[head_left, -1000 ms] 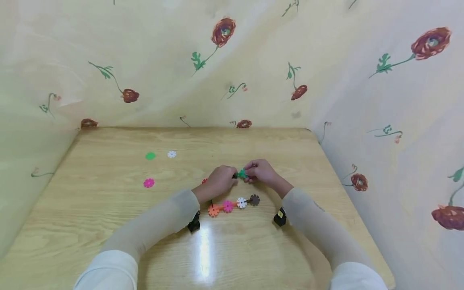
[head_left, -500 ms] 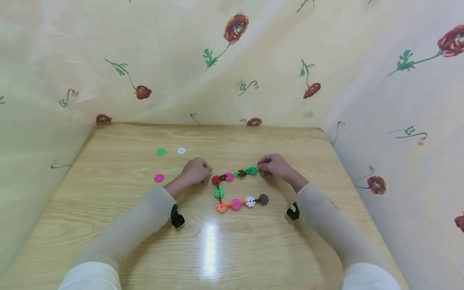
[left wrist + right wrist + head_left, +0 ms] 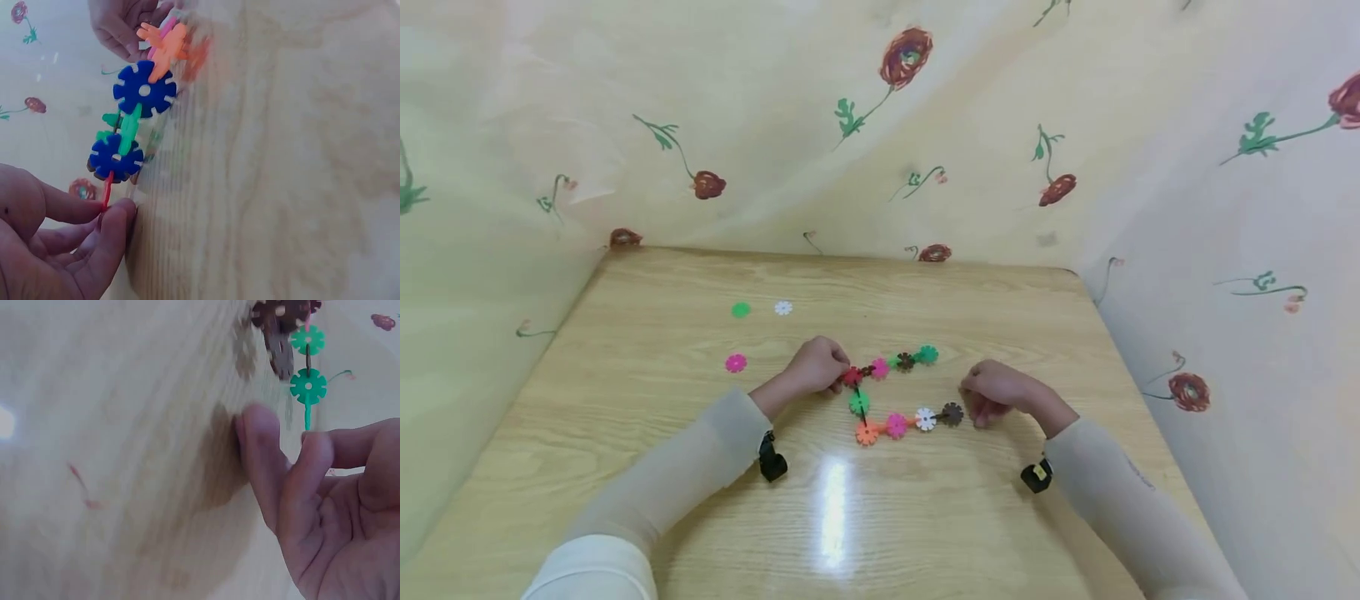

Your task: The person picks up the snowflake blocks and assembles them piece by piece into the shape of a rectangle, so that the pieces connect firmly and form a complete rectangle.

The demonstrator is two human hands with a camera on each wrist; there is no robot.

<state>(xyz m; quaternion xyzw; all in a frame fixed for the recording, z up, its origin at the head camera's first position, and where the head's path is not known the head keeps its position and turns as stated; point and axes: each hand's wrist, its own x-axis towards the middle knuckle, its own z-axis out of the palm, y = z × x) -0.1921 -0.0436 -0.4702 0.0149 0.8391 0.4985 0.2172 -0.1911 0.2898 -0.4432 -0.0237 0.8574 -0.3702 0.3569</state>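
Note:
A chain of slotted flower-shaped plastic discs lies in a C shape on the table. At its upper left corner is a red disc, pinched by my left hand between thumb and finger. In the left wrist view, blue discs on the chain's left side stand beyond that pinch. The upper row ends in a teal disc. An orange disc forms the lower left corner; the lower row ends in a dark brown disc. My right hand hovers just right of that end, fingers loosely bent, holding nothing.
Loose discs lie to the left: a green one, a white one and a pink one. The wooden table meets flower-patterned cloth at the back and sides.
My left hand has moved left from the upper row's right end and now pinches the red disc. The right hand has let go of the teal disc and come nearer, beside the lower row.

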